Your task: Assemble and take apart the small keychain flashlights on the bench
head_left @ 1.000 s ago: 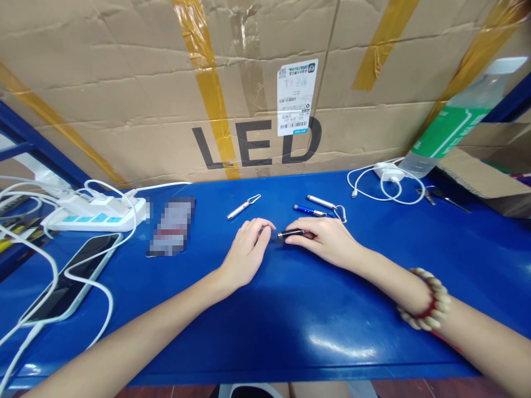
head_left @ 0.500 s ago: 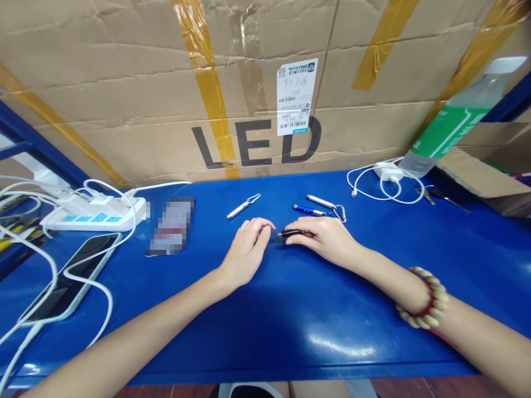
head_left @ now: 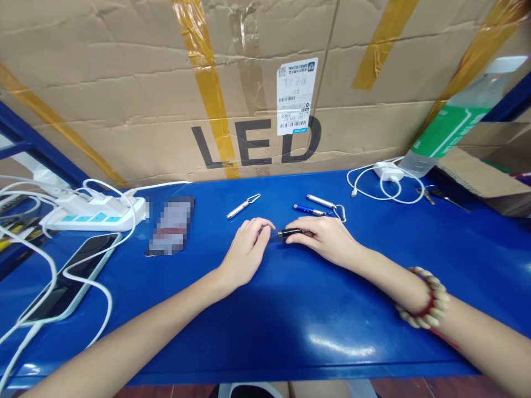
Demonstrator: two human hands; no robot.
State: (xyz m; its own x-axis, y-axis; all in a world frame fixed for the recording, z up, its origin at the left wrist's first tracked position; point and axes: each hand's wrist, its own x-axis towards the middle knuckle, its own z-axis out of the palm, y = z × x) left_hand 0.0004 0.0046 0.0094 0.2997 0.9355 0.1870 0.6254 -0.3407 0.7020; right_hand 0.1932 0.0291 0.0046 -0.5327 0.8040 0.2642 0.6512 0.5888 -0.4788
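My right hand point(head_left: 327, 239) rests on the blue table point(head_left: 290, 309), its fingers closed on a small black pen light point(head_left: 288, 232) lying flat. My left hand point(head_left: 245, 251) lies palm down beside it, fingers loosely curled and holding nothing, its fingertips just short of the pen light's tip. A silver pen light point(head_left: 241, 206) with a clip lies behind my left hand. Behind my right hand lie a blue pen light point(head_left: 309, 210) and another silver one point(head_left: 321, 201).
A large cardboard box point(head_left: 257, 83) marked LED stands along the back. At the left are a white power strip point(head_left: 93, 215), a phone point(head_left: 68, 279) on a white cable and a blurred card point(head_left: 171, 225). At the right are a coiled charger point(head_left: 384, 179) and a green-labelled bottle point(head_left: 452, 119).
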